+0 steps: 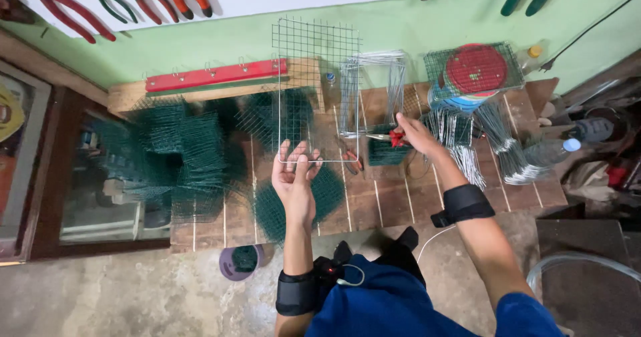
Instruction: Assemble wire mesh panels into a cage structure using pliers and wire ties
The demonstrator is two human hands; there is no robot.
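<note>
Wire mesh panel [316,90] is standing upright over the wooden bench [427,200], gripped at its bottom edge by the left hand [296,180] — fingers curled round the lower wire frame. Right hand [415,135], out at about 3 o'clock from the panel, is closed on red-handled pliers [392,137], touching the panel's right edge. Stacks of green mesh [180,150] sit at 9 o'clock — bundles of bent wire [504,146] further right.

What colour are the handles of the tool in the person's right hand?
Red. The pliers in the right hand have red handles, seen in the head view.
</note>
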